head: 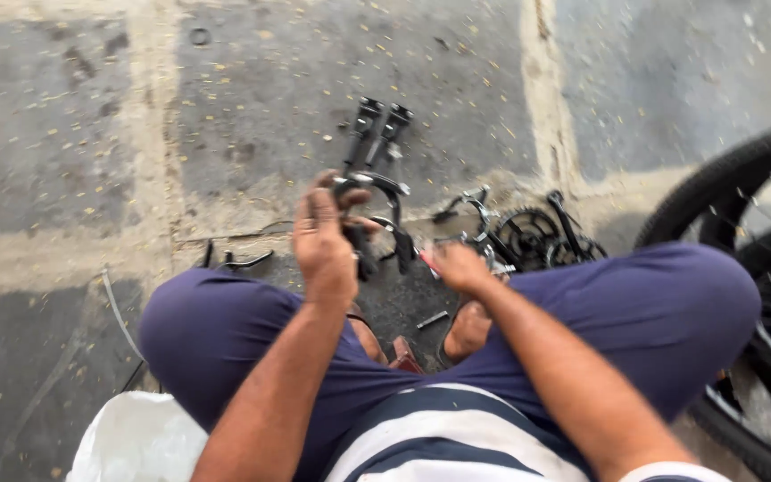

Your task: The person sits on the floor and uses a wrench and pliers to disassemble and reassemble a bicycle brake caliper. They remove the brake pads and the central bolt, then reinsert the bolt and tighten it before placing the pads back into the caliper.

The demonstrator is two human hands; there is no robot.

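Note:
I squat over a concrete floor, knees in dark blue trousers apart. My left hand is raised and grips a black bicycle brake assembly with curved arms and pads hanging from it. My right hand is lower, between my knees, fingers closed around a small reddish-handled tool whose tip is hidden. Just beyond the right hand lie a black chainring with crank and a curved metal brake part. A pair of black brake arms lies on the floor further ahead.
A bicycle wheel with black tyre stands at the right edge. A black lever and a thin cable lie by my left knee. A white bag sits at the lower left. A small bolt lies between my feet.

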